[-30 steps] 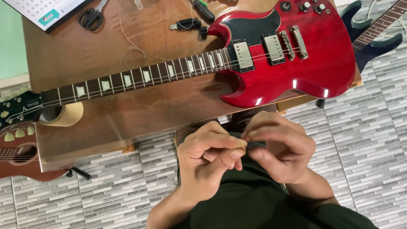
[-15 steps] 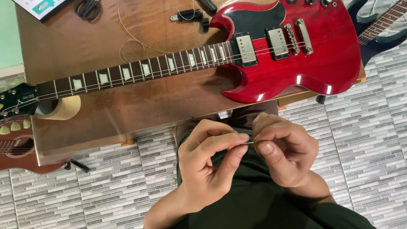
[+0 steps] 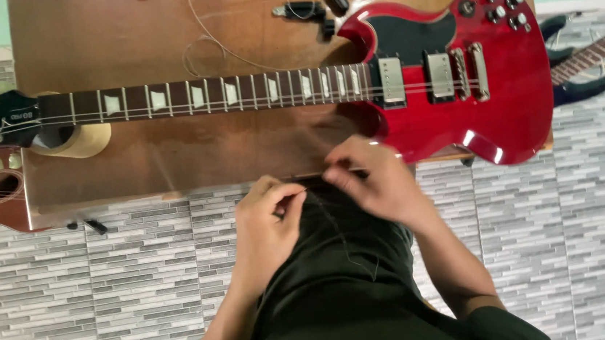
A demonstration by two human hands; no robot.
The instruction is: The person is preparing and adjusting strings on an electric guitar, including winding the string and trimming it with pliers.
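Your left hand (image 3: pixel 267 228) has its thumb and forefinger pinched together on one end of a thin wire, most likely a guitar string (image 3: pixel 337 236), just below the near edge of the counter (image 3: pixel 170 156). Your right hand (image 3: pixel 380 181) sits just beside it, fingers curled and closed on the same string a little further along, so the short stretch between the 2 hands runs nearly straight. Held at 2 points like this, the wire stays under control instead of springing away; that is a judgement from the grip, not something seen directly. From your fingers the loose tail drops toward you, a faint dark line with a kink near its end, lying against your dark trousers (image 3: pixel 342 290). It is so fine that its exact finish and its far end cannot be made out.

Beyond your fingers, flat on the wooden counter, lies a red double-cutaway electric guitar (image 3: pixel 507 94), its neck (image 3: pixel 201 96) running off to your left and resting on a roll of tape (image 3: pixel 81 140) as a support. The body shows 2 chrome pickups and 4 knobs. Further still, near the counter's far edge, are a loose coil of wire (image 3: pixel 211 43) and a small black tool (image 3: pixel 303 9). Past each end of the counter, parts of 2 other guitars show on the tiled floor (image 3: pixel 110 303).
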